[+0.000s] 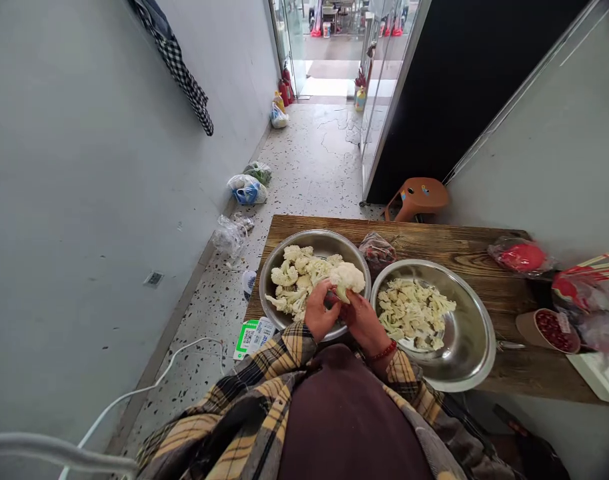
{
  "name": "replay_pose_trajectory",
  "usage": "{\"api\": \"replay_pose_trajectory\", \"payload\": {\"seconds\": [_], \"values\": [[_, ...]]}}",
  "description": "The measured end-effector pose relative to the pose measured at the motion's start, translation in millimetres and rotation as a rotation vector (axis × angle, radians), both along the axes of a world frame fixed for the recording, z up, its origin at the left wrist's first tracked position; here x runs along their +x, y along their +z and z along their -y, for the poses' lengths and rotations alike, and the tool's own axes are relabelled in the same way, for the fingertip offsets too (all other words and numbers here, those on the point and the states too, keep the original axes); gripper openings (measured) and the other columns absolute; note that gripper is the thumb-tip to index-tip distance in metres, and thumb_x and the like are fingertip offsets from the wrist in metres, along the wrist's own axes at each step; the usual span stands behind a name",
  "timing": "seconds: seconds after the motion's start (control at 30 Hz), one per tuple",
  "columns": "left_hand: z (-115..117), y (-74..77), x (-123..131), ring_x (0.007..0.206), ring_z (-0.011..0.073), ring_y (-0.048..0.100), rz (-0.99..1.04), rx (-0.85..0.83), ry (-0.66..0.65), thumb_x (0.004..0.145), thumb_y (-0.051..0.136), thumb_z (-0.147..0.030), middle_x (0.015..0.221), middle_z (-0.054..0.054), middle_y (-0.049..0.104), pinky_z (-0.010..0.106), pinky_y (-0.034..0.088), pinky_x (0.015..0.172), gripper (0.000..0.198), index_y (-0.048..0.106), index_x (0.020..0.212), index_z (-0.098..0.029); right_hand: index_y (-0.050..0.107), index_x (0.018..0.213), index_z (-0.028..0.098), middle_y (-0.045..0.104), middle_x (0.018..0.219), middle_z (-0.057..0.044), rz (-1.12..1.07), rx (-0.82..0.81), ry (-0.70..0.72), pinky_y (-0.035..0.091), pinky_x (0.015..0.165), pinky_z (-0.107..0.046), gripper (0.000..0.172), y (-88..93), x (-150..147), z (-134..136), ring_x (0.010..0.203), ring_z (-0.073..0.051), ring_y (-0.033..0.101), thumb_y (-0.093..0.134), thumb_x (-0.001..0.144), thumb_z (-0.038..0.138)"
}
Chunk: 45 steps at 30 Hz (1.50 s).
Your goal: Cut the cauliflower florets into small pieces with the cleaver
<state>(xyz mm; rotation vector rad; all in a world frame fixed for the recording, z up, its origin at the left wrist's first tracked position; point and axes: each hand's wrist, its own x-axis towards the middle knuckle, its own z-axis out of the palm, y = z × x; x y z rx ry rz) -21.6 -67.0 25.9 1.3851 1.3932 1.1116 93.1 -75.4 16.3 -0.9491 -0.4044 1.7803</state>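
Note:
Over the left metal bowl (314, 235), my left hand (320, 312) and my right hand (365, 323) hold a large piece of cauliflower (347, 277) between them. Its white head points away from me and its pale green stalk lies at my fingers. Larger cauliflower florets (297, 277) fill much of that bowl below. My right wrist wears a red bead bracelet. To the right, a second metal bowl (467, 340) holds small cut cauliflower pieces (411, 310). Whether a tool is in my right fingers is hidden.
Both bowls stand on a wooden table (464, 243). A plastic bag with dark red contents (377, 250) sits behind them. At the right are a cup of red contents (557, 331) and skewers (594, 268). An orange stool (419, 197) stands beyond the table; bags (247, 190) line the left wall.

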Motion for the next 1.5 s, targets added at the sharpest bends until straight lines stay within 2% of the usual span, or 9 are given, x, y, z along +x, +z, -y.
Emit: {"api": "replay_pose_trajectory", "payload": {"seconds": [0.1,0.23,0.37,0.5,0.67,1.0,1.13,1.3,1.5], "values": [[-1.9,-0.4,-1.7,0.094,0.0221,0.059,0.115,-0.139,-0.099,0.066,0.070,-0.027,0.108,0.011,0.061,0.032,0.050,0.075,0.034,0.062,0.097,-0.015,0.060,0.111,0.025,0.068,0.106,-0.004,0.109,0.040,-0.054,0.052,0.071,-0.032,0.042,-8.9,9.6,-1.3,0.085,-0.020,0.064,0.071,0.071,0.033],[-3.9,-4.7,-2.8,0.099,0.0217,0.060,0.408,-0.267,-0.086,0.059,0.079,-0.031,0.110,0.010,0.061,0.035,0.048,0.088,0.066,0.049,0.116,-0.016,0.054,0.116,0.021,0.064,0.114,-0.008,0.409,0.211,-0.121,0.051,0.078,-0.034,0.050,-17.9,18.3,0.6,0.091,-0.020,0.062,0.071,0.071,0.032],[-5.4,-3.2,-3.9,0.104,0.0238,0.059,0.367,-0.226,-0.154,0.055,0.082,-0.027,0.114,0.012,0.060,0.039,0.046,0.093,0.083,0.039,0.125,-0.016,0.050,0.119,0.019,0.061,0.119,-0.011,0.574,0.336,-0.115,0.046,0.090,-0.037,0.055,-18.8,27.9,0.6,0.105,-0.023,0.059,0.072,0.070,0.030],[-6.1,2.7,-3.6,0.108,0.0258,0.058,0.226,-0.138,-0.245,0.059,0.078,-0.024,0.117,0.013,0.060,0.040,0.045,0.094,0.078,0.040,0.127,-0.015,0.051,0.116,0.021,0.062,0.115,-0.008,0.466,0.292,-0.031,0.049,0.079,-0.031,0.055,-14.4,34.2,0.4,0.096,-0.020,0.060,0.074,0.068,0.033],[-5.3,3.7,3.4,0.099,0.0229,0.061,0.078,-0.108,-0.179,0.065,0.067,-0.015,0.110,0.011,0.063,0.038,0.047,0.090,0.068,0.043,0.128,-0.015,0.058,0.090,0.017,0.059,0.068,0.000,0.331,0.099,0.101,0.034,0.045,-0.023,0.034,-20.0,26.5,7.8,0.050,-0.010,0.045,0.065,0.075,0.047],[-10.1,-5.3,9.3,0.100,0.0215,0.061,0.148,-0.125,-0.061,0.063,0.067,-0.017,0.111,0.011,0.064,0.034,0.048,0.089,0.059,0.049,0.119,-0.013,0.055,0.083,0.019,0.055,0.062,0.002,0.524,0.187,0.063,0.032,0.044,-0.023,0.035,-23.4,19.1,11.9,0.049,-0.010,0.041,0.060,0.077,0.053],[-2.3,1.9,19.1,0.085,0.0187,0.063,-0.048,-0.059,0.029,0.064,0.065,-0.016,0.099,0.007,0.066,0.032,0.050,0.080,0.058,0.050,0.120,-0.015,0.050,0.068,0.019,0.045,0.052,0.004,0.350,0.017,0.067,0.023,0.038,-0.021,0.039,-20.6,14.3,7.5,0.042,-0.007,0.033,0.059,0.077,0.056],[3.7,9.9,22.1,0.078,0.0152,0.060,-0.097,0.030,-0.066,0.063,0.062,-0.013,0.095,0.003,0.066,0.028,0.048,0.075,0.051,0.058,0.113,-0.019,0.054,0.076,0.018,0.033,0.051,0.008,0.165,-0.121,0.068,0.018,0.034,-0.017,0.041,-22.4,33.8,-8.6,0.037,-0.005,0.020,0.047,0.084,0.057],[-13.7,-6.6,-14.6,0.062,0.0108,0.051,0.184,-0.338,0.089,0.062,0.062,-0.021,0.080,0.000,0.058,0.022,0.045,0.053,0.031,0.060,0.093,-0.017,0.062,0.091,0.017,0.034,0.057,0.007,0.011,-0.005,0.343,0.017,0.036,-0.018,0.045,-11.6,51.6,-1.9,0.042,-0.006,0.015,0.051,0.082,0.059]]}}
